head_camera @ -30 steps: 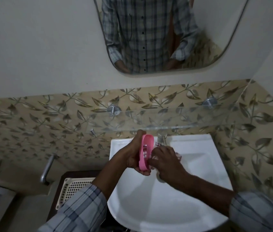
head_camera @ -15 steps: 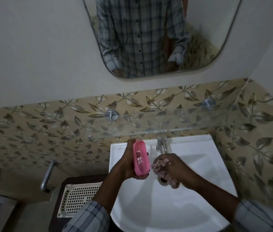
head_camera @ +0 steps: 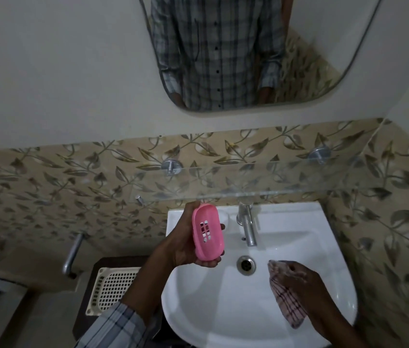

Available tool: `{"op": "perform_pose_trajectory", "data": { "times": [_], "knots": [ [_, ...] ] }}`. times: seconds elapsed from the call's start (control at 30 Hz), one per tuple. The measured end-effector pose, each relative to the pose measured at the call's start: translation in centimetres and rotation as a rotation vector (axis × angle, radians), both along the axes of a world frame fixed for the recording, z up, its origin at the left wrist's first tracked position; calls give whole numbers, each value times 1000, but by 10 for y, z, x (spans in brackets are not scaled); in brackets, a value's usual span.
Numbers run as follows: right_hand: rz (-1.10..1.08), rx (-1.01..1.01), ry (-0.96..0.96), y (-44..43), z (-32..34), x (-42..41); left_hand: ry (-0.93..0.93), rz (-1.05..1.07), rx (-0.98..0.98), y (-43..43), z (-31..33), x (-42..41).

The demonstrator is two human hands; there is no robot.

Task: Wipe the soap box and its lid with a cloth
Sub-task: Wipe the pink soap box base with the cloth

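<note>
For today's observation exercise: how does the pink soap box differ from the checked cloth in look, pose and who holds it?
The pink soap box is rigid, plain and slotted; the checked cloth is soft and crumpled. The left hand holds the box upright beside the tap; the right hand grips the cloth lower, over the basin. Both are held above the sink, apart.

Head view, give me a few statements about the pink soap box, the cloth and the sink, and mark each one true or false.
1. The left hand holds the pink soap box above the sink. True.
2. The cloth is pressed against the soap box. False: the cloth is apart from it, in the right hand over the right side of the basin.
3. The soap box has slots cut through its middle. True.
4. Water is running from the tap. False: no stream shows below the spout.
5. The cloth is plain white. False: it has a dark check pattern on a pale ground.
</note>
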State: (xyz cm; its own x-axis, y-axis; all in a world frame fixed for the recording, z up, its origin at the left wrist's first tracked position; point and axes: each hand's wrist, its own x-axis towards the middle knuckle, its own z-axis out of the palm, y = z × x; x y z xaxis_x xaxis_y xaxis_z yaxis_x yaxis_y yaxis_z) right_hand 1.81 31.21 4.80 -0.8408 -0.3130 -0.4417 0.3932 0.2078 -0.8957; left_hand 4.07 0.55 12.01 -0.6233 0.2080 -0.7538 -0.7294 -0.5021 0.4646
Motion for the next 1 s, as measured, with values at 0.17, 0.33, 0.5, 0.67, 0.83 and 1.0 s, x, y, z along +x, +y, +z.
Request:
{"op": "perform_pose_trajectory", "data": {
  "times": [0.17,0.33,0.5,0.67,0.83,1.0],
  "knots": [
    [306,234,767,-37,36,-1,-53,-107,-122,10,9,-7],
    [410,461,1447,-74,48,-13,-79,-198,-198,21,17,-8],
    [540,695,1234,-108,36,16,37,-22,-275,34,1,-5],
    [391,-94,-60,-108,60,-7,143,354,-73,36,-31,12],
    [-2,-436,-350,-70,61,-43,207,501,386,22,-47,24],
    [-164,-157,-5,-61,45,-42,183,623,367,26,-58,25]
  ]
}}
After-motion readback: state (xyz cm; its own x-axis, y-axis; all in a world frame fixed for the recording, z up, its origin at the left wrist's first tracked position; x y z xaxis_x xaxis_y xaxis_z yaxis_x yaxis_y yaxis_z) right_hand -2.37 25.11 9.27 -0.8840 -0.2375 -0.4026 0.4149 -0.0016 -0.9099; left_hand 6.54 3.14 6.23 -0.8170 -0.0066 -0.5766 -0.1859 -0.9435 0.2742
